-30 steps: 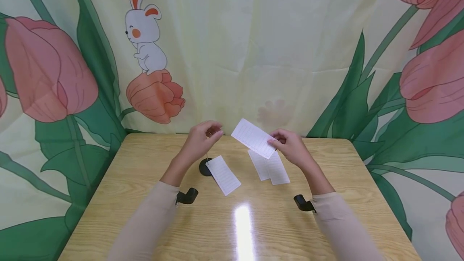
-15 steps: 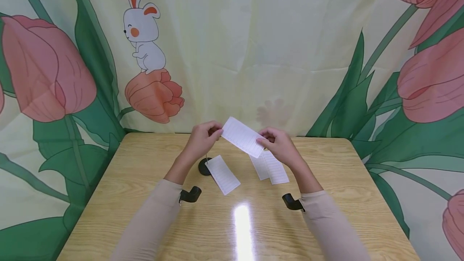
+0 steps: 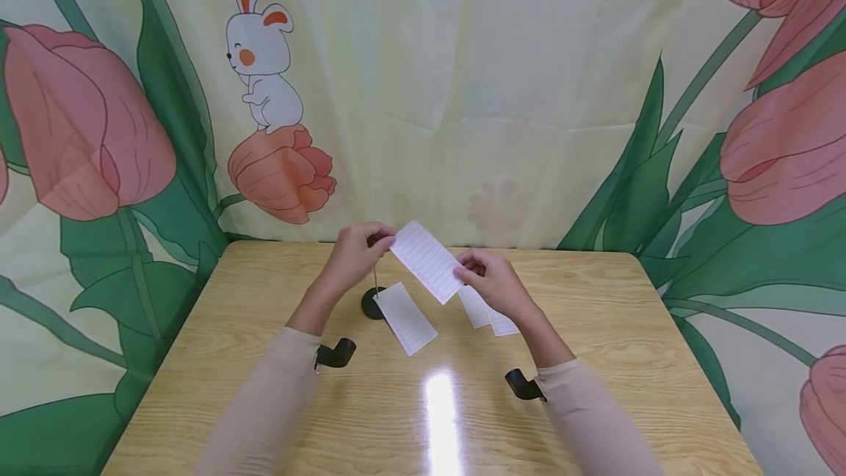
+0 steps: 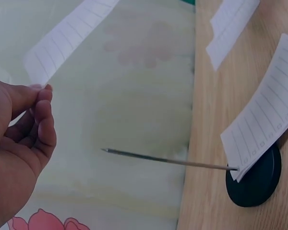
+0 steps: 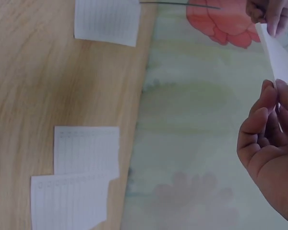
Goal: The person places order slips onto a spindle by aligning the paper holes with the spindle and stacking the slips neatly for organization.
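A lined white paper slip (image 3: 426, 261) is stretched between both hands above the table. My left hand (image 3: 355, 254) pinches its upper left corner between thumb and forefinger. At the slip's right edge, my right hand (image 3: 490, 279) pinches it the same way. Below the left hand stands a spike paper holder, with a round black base (image 4: 254, 184) and a thin upright metal spike (image 4: 168, 160) whose pointed tip is bare. Lined slips (image 4: 264, 110) are threaded at one corner low on the spike, resting over the base.
Two more lined slips (image 5: 86, 151) lie overlapping on the wooden table (image 3: 277, 388), partly behind the right hand in the head view. A curtain (image 3: 396, 94) printed with tulips and a rabbit hangs right behind the table's far edge.
My left hand has come to pinch the slip's free corner. Both hands have shifted left with the slip, and the right hand has dropped, so the slip tilts more steeply.
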Tool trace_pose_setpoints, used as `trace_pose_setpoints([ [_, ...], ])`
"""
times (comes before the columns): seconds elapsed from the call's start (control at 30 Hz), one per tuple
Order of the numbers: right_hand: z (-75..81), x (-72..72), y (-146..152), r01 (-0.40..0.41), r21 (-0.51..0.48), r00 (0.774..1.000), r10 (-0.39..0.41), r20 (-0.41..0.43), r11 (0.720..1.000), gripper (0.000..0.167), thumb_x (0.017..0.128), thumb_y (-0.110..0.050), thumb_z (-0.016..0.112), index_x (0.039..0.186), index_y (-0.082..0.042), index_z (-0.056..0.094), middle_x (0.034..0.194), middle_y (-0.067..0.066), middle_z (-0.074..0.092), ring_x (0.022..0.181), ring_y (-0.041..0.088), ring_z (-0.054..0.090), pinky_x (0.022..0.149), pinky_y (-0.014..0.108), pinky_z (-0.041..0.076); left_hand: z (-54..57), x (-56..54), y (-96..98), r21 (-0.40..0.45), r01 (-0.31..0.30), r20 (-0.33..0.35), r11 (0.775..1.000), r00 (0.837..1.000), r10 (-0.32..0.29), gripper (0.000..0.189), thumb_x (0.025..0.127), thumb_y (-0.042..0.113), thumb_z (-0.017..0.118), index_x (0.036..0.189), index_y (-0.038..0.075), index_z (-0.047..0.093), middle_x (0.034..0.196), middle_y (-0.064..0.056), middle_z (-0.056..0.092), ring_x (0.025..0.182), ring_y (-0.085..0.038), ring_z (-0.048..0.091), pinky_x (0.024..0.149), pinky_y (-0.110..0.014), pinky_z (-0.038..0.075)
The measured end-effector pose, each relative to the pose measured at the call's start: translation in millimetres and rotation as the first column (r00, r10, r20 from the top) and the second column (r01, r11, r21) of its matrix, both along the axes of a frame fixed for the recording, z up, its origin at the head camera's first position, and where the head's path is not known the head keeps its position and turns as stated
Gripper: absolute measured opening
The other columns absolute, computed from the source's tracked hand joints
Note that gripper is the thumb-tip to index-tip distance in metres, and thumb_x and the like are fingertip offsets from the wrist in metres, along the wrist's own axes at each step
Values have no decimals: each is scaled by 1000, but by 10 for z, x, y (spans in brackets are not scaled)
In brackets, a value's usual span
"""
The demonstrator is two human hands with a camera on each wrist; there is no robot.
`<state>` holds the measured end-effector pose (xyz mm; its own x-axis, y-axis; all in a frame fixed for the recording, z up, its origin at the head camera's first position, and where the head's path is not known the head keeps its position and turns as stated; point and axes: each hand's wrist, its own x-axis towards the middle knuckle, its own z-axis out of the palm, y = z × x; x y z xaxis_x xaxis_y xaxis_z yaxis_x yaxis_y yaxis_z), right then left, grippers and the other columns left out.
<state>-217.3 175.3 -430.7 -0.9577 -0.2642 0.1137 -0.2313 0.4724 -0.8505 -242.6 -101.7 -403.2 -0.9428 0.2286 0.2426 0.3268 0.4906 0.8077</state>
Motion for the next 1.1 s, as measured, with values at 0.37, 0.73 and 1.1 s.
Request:
trace_pose_setpoints([
  [0.37, -198, 34, -185, 0, -49, 998, 3, 66, 999, 11, 98, -12, 70, 106, -4, 72, 93, 9, 71, 83, 26, 69, 72, 26, 54, -52, -43, -153, -72, 11, 91, 997, 996, -5, 17, 101, 11, 66, 113, 3, 76, 104, -12, 74, 89, -26, 66, 75, -33, 57],
  [0.73, -317, 10, -298, 17, -75, 996, -10, 92, 997, 14, 97, -12, 72, 107, -3, 72, 90, 9, 70, 83, 32, 70, 69, 24, 52, -109, -83, -249, -92, 30, 125, 995, 992, -18, 19, 102, 10, 65, 115, 2, 76, 105, -13, 75, 91, -29, 66, 74, -30, 55],
  [1.1, -331, -1, -362, 28, -42, 995, -24, 101, 999, 11, 97, -12, 72, 106, -6, 72, 88, 6, 70, 85, 36, 70, 68, 25, 51, -184, -118, -293, -108, 13, 135, 994, 991, 2, 17, 101, 10, 66, 112, 3, 77, 101, -12, 74, 85, -23, 64, 72, -30, 54],
])
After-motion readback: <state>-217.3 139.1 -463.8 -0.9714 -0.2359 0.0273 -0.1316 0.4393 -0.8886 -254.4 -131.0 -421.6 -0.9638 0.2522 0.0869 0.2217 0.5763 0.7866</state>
